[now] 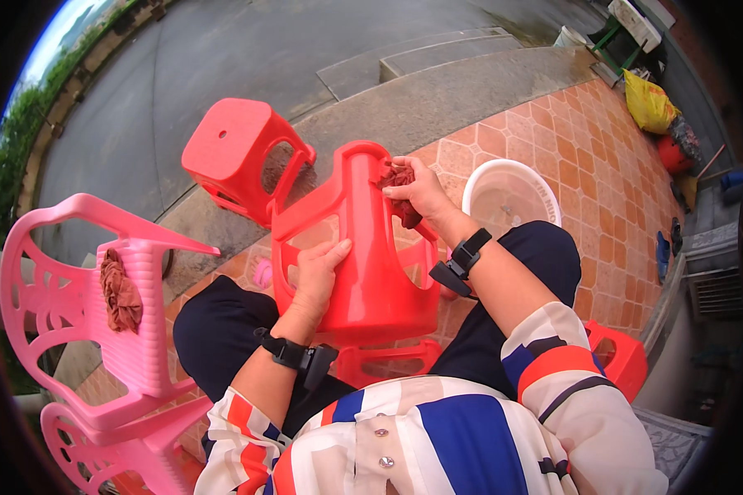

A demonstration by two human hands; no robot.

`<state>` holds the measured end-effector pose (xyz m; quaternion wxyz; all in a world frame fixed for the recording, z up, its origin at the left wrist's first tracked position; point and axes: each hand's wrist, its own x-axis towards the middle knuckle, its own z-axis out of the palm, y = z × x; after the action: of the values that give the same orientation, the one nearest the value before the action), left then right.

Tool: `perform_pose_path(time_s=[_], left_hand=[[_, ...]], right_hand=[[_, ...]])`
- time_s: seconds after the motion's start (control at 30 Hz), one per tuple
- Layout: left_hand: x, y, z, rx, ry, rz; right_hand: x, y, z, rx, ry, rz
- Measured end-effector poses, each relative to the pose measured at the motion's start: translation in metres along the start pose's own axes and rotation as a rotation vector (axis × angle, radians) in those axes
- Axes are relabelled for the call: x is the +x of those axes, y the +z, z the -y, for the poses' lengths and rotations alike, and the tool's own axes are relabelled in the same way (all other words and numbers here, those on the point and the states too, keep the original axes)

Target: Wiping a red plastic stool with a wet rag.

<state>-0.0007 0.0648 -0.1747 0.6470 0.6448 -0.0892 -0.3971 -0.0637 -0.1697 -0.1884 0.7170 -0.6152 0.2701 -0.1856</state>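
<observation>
A red plastic stool [368,272] lies tipped on its side between my knees, its legs pointing away from me. My left hand [319,272] holds its side, fingers behind the edge of an opening and thumb along the outer face. In my right hand [427,193] is a crumpled reddish-brown cloth [401,178], pressed against the stool near the end of a leg. Part of that cloth is hidden by my fingers.
A second red stool [229,139] stands upright ahead to the left. A white plastic basin [509,192] is to the right. Another brown cloth [121,291] lies on a pink plastic chair [152,309]. At the right is another red stool [622,359]. A yellow bag [647,102] sits farther off.
</observation>
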Motion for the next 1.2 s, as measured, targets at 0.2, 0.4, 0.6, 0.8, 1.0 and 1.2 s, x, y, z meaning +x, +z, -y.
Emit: perform_pose_path(time_s=[0.2, 0.4, 0.6, 0.8, 1.0, 1.2], left_hand=[[0.009, -0.004, -0.008, -0.117, -0.112, 0.032], [0.014, -0.005, -0.004, -0.121, -0.141, -0.025], [0.014, -0.017, -0.001, -0.127, -0.113, -0.151], [0.034, -0.038, 0.0, -0.321, -0.173, -0.134], [0.035, -0.034, -0.005, -0.286, -0.262, -0.063], [0.029, -0.025, 0.013, 0.086, -0.011, -0.119]], right_hand=[[0.003, -0.016, -0.013, -0.016, 0.039, -0.202], [-0.01, 0.018, -0.012, -0.17, -0.352, -0.085], [-0.015, 0.008, -0.021, -0.702, -0.571, 0.045], [-0.022, -0.038, -0.027, -0.76, 0.002, 0.087], [-0.028, -0.042, -0.025, -0.695, 0.035, 0.101], [-0.013, -0.003, -0.019, -0.95, -0.187, 0.059]])
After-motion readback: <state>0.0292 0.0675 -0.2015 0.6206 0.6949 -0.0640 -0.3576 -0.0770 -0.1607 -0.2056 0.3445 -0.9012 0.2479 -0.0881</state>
